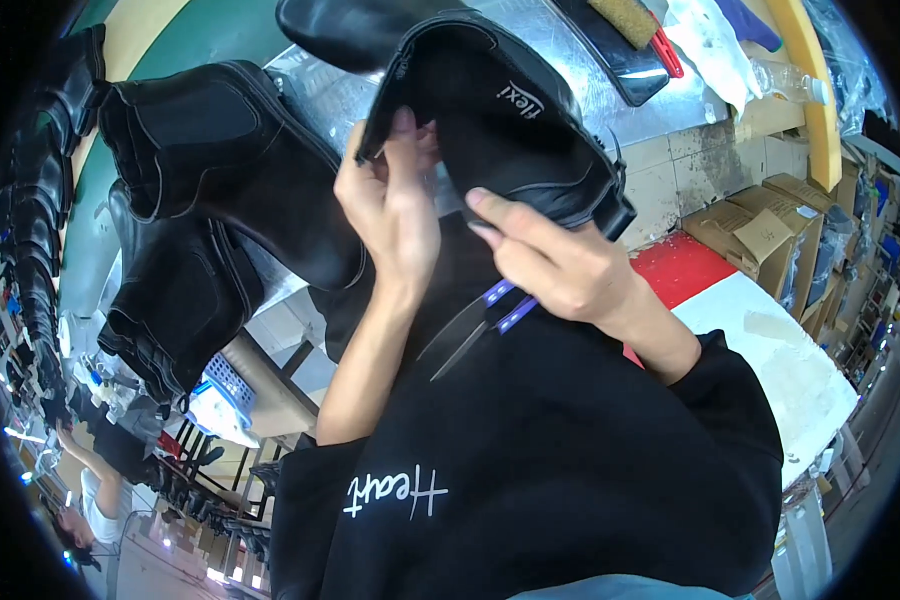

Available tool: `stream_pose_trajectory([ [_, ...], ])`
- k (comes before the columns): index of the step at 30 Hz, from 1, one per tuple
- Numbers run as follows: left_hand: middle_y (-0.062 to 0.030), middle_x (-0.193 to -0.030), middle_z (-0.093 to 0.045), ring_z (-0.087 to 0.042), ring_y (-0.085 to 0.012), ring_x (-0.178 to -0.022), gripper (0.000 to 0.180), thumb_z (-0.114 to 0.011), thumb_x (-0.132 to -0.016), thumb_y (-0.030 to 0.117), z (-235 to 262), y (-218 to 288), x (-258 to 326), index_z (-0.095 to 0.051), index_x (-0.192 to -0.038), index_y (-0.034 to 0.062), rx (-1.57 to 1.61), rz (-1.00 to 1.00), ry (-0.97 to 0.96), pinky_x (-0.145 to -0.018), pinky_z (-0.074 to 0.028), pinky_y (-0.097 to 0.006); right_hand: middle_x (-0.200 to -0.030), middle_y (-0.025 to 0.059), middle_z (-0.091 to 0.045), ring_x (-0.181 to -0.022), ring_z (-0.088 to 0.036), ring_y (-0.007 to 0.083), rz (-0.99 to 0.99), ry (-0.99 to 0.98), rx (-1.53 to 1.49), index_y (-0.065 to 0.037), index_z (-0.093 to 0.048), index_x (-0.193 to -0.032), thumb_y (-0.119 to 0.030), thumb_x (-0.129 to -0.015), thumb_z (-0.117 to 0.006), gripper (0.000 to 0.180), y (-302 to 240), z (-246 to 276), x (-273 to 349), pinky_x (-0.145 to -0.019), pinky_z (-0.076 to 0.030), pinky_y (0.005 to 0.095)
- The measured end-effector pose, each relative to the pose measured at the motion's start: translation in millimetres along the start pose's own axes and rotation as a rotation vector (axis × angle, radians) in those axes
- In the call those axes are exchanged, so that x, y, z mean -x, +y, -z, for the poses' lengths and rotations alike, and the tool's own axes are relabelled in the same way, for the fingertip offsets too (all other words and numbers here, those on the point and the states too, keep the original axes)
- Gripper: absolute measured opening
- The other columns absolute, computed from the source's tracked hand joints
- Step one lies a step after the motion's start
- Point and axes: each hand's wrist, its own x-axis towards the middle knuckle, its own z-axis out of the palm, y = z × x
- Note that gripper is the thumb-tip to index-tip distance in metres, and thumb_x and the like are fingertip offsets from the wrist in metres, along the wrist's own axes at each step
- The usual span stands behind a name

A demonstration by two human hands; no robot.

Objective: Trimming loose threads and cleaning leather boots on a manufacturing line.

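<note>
- The fingers of the left hand (398,215) are bent nearly closed about the near left rim of the open boot (515,110), which is held with its mouth toward the viewer.
- The fingers of the right hand (570,265) are curled, thumb and forefinger almost together just beside the boot's near edge; whether anything thin is pinched there cannot be told.
- Purple-handled snips (485,318) are also held in the right hand, their blades slightly parted and pointed away from the open boot.
- Left of the open boot, a large black boot (225,150) and a second black boot (175,315) are seen lying close together.
- Beyond the open boot, a metal counter (540,35) is seen, with a dark flat device (642,85) set to the boot's right.
- Farther right of the open boot, a clear bottle (788,80) and cardboard boxes (755,225) are seen.
</note>
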Motion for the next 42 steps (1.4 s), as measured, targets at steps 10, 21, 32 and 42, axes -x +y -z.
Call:
stream_pose_trajectory([
  [10,-0.0061,-0.075,-0.067,-0.056,-0.0078,-0.064,0.019,-0.070,-0.084,0.013,27,19,-27,-0.067,-0.091,-0.0047,-0.528,0.026,-0.113,-0.060,-0.043,-0.024,-0.095,0.0091,-0.062,-0.081,-0.064,0.0139,0.243,-0.139,0.118,-0.005,-0.057,-0.075,-0.013,-0.077,-0.059,0.009,-28,-1,-36,-0.061,-0.050,0.0223],
  [21,-0.0064,-0.080,-0.066,-0.058,-0.0083,-0.069,0.017,-0.058,-0.083,-0.001,51,15,-29,-0.065,-0.097,-0.0054,-0.146,0.249,-0.342,-0.059,-0.044,-0.020,-0.086,0.0101,-0.063,-0.052,-0.054,0.0154,-0.415,-0.132,-0.348,0.002,-0.057,-0.079,-0.009,-0.076,-0.076,0.023,-66,50,-103,-0.045,-0.040,0.0234],
  [32,-0.0229,-0.100,-0.055,-0.065,-0.0290,-0.079,0.033,-0.056,-0.092,0.011,41,38,-24,-0.050,-0.109,-0.0158,-0.159,0.381,-0.318,-0.065,-0.062,-0.041,-0.063,0.0167,-0.054,-0.061,-0.056,0.0336,0.184,-0.180,-0.269,0.001,-0.048,-0.072,-0.007,-0.075,-0.068,0.021,6,0,-172,-0.057,-0.042,0.0379],
  [42,-0.0132,-0.071,-0.064,-0.065,-0.0205,-0.066,0.019,-0.057,-0.085,0.005,49,51,-16,-0.063,-0.084,-0.0135,-0.245,0.466,-0.381,-0.055,-0.056,-0.033,-0.077,0.0013,-0.052,-0.079,-0.055,0.0085,-0.096,-0.366,-0.349,0.000,-0.055,-0.085,-0.019,-0.063,-0.089,0.045,32,22,-152,-0.070,-0.044,0.0225],
])
